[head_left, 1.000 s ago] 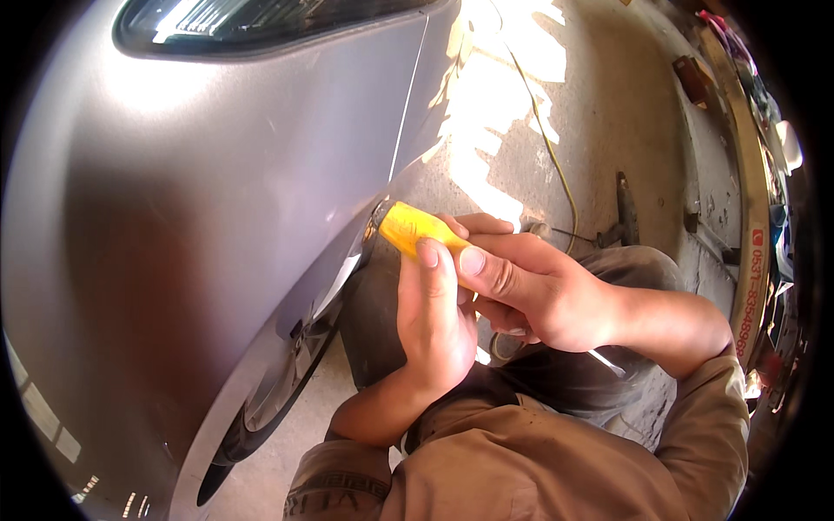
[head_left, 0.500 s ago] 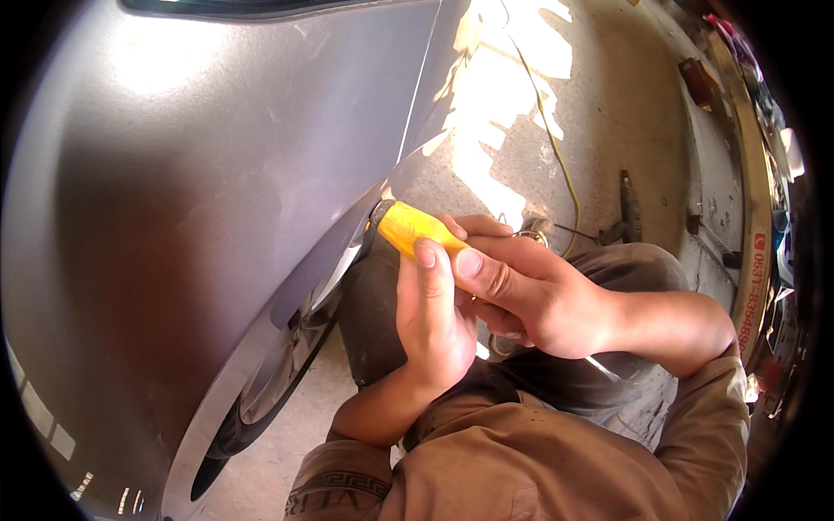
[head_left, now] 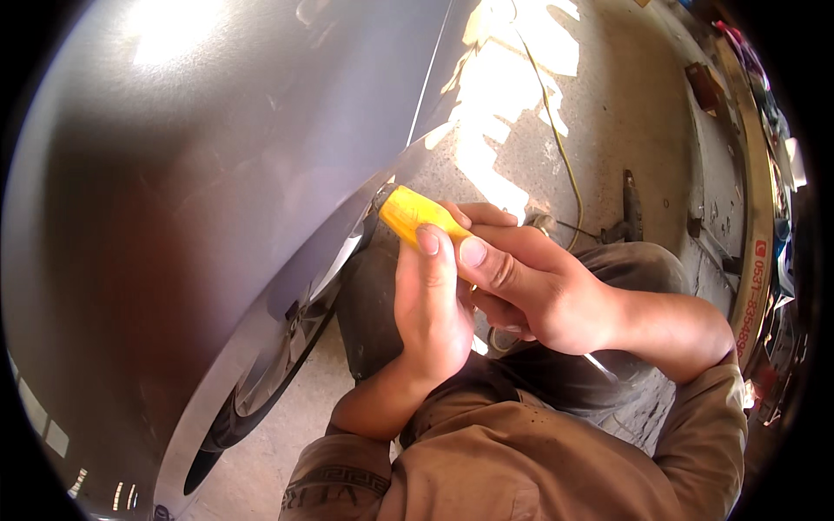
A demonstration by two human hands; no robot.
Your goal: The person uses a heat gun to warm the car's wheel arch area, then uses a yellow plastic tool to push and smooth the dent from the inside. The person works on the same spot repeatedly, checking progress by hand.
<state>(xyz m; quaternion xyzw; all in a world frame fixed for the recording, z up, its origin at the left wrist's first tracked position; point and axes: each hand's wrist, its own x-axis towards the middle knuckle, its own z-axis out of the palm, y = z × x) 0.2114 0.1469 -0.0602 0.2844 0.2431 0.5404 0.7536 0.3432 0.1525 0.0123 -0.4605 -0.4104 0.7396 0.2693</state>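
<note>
A screwdriver with a yellow handle (head_left: 415,211) is held in both my hands. Its dark butt end meets the edge of the grey car's wheel arch (head_left: 369,201); whether it presses there I cannot tell. My left hand (head_left: 432,300) is closed around the handle from below, its thumb lying along the near side. Wrapped over the lower part of the handle is my right hand (head_left: 556,295), with its thumb next to the left one. A thin metal shaft (head_left: 601,366) shows beyond my right wrist, in line with the handle. Its tip cannot be made out.
The grey car body (head_left: 226,191) fills the left side, with its wheel (head_left: 261,382) below the arch. A yellow-green hose (head_left: 560,148) runs over the concrete floor past a dark metal tool (head_left: 631,204). Along the right stands a long cardboard box (head_left: 754,260) beside clutter.
The handle's dark end has shifted slightly up along the arch edge. Both hands keep their grip, and the view of the car has moved a little.
</note>
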